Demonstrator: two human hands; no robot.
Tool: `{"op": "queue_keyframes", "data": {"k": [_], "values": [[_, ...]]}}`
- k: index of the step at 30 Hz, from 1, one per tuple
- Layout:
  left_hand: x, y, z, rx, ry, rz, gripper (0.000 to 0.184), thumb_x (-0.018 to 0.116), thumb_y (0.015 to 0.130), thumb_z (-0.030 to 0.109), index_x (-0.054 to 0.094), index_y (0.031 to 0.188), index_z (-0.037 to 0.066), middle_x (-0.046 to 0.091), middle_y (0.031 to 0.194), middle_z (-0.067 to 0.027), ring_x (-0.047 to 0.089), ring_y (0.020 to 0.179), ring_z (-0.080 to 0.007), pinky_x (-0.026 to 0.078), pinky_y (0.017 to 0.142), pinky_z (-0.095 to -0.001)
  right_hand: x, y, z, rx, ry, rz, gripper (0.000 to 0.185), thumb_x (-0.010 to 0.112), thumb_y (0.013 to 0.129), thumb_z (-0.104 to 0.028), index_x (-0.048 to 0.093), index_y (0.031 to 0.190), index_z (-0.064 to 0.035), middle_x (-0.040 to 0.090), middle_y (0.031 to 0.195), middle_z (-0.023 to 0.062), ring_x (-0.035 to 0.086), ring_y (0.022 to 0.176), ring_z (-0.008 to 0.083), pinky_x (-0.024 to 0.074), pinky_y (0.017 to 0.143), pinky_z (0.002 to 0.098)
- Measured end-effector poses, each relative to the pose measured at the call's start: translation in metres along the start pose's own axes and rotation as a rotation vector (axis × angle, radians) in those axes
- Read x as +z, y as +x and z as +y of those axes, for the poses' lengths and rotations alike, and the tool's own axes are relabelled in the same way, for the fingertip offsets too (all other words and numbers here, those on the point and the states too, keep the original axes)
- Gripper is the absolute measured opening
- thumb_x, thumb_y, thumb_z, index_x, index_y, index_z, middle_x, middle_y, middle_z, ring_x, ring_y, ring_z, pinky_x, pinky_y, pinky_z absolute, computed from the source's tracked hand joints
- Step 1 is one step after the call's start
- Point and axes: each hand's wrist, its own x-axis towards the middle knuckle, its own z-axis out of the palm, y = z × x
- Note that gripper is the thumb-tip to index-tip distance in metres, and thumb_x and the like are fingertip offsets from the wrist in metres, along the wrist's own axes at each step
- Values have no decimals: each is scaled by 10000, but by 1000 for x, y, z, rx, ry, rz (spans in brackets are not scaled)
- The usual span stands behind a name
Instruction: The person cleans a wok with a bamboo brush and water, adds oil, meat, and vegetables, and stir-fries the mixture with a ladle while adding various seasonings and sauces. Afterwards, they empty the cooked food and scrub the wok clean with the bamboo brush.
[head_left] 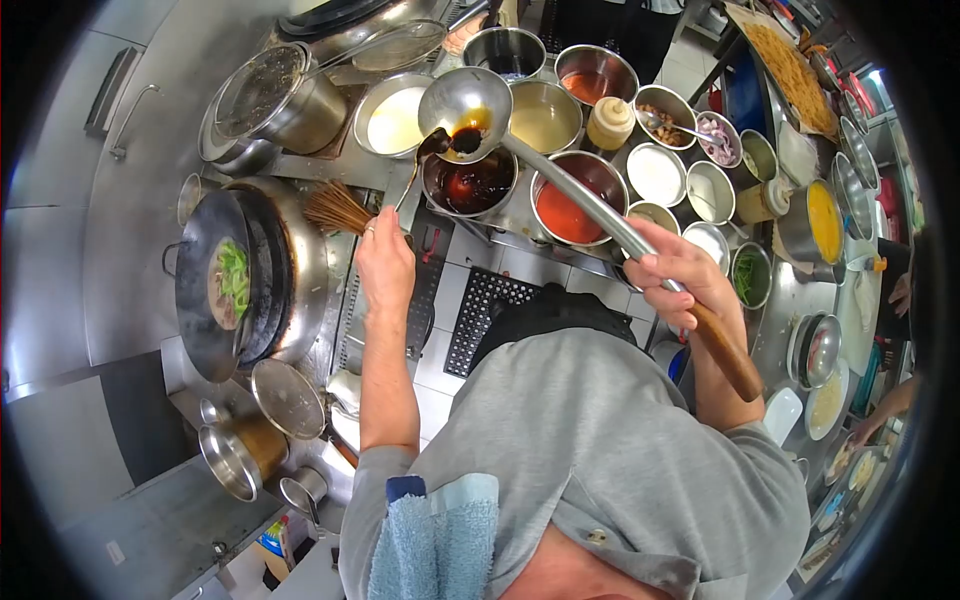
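Observation:
My right hand (685, 275) is wrapped round the handle of a large steel ladle (585, 200) with a wooden end. The ladle's bowl hangs over the row of pots, tilted, with dark sauce (468, 136) in it. Between the fingers of my left hand (385, 262) is a thin metal spoon (409, 184). Its tip, coated in dark sauce, is at the ladle's left rim; whether they touch I cannot tell. Just below both is a steel pot of dark brown sauce (470, 207). A pot of red sauce (578, 218) stands to its right.
On the left, a wok (200, 300) with green vegetables (232, 283) sits on a stove. A bamboo brush (335, 208) lies near my left hand. Several pots, a squeeze bottle (610, 125) and a container of white powder (657, 174) crowd the counter. Another person's arm (885, 408) shows at far right.

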Motion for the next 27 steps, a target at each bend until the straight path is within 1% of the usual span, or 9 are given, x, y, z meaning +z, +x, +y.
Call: {"op": "queue_keyframes", "data": {"k": [5, 14, 17, 20, 22, 23, 24, 25, 27], "values": [[2, -5, 4, 14, -50, 95, 162, 529, 940, 72, 600, 1051, -23, 638, 904, -239, 619, 819, -413, 499, 684, -453, -6, -6, -1, -4, 32, -33, 490, 532, 918, -44, 371, 1380, -28, 398, 725, 20, 348, 399, 10, 299, 266, 167], [21, -38, 19, -156, -7, 22, 160, 516, 932, 79, 609, 1037, 2, 640, 874, -239, 619, 800, -420, 497, 673, -464, -15, -9, -18, 30, -15, -8, 483, 529, 927, -60, 370, 1382, -38, 383, 732, 15, 346, 405, 10, 310, 269, 175], [50, -22, 24, -206, 63, -203, 123, 454, 903, 70, 568, 904, 23, 637, 838, -204, 625, 818, -401, 504, 699, -485, -21, 3, -26, 47, -91, -31, 501, 526, 934, -78, 344, 1399, -56, 380, 746, 13, 337, 405, 8, 305, 275, 176], [78, 5, 35, -263, 37, -299, 178, 452, 902, 107, 591, 884, -3, 642, 853, -241, 641, 827, -400, 510, 734, -488, -1, 24, -29, 91, -128, -103, 505, 524, 933, -76, 339, 1402, -65, 381, 750, 11, 339, 411, 8, 302, 279, 178], [80, 9, 38, -238, 23, -320, 237, 569, 887, 233, 598, 922, 0, 647, 874, -229, 629, 834, -400, 507, 748, -478, 22, 43, -24, 114, -166, -139, 500, 530, 929, -75, 352, 1397, -70, 398, 751, 13, 347, 422, 10, 322, 287, 181], [65, 6, 48, -207, 89, -204, 288, 619, 856, 265, 580, 966, 2, 633, 934, -221, 599, 862, -397, 492, 764, -475, 39, 54, -22, 139, -154, -153, 488, 509, 939, -70, 352, 1401, -69, 396, 762, 21, 348, 424, 13, 326, 290, 180], [33, 4, 57, -216, 21, -173, 317, 626, 850, 267, 552, 996, -4, 599, 995, -228, 569, 912, -396, 471, 796, -479, 59, 65, -18, 172, -142, -169, 476, 487, 948, -66, 352, 1404, -67, 394, 774, 28, 349, 426, 16, 331, 292, 180], [2, -5, 61, -204, -25, -148, 385, 622, 857, 249, 540, 1118, -22, 574, 1007, -231, 562, 937, -396, 457, 836, -458, 77, 81, -12, 222, -52, -269, 457, 454, 960, -58, 354, 1405, -65, 386, 784, 37, 348, 427, 19, 333, 291, 180], [-21, -47, 41, -204, -160, -170, 426, 648, 836, 218, 519, 1175, -4, 537, 1075, -216, 532, 1006, -392, 447, 873, -455, 115, 114, 4, 314, 70, -346, 430, 370, 986, -42, 347, 1414, -66, 365, 802, 56, 341, 425, 24, 338, 286, 184]]}}
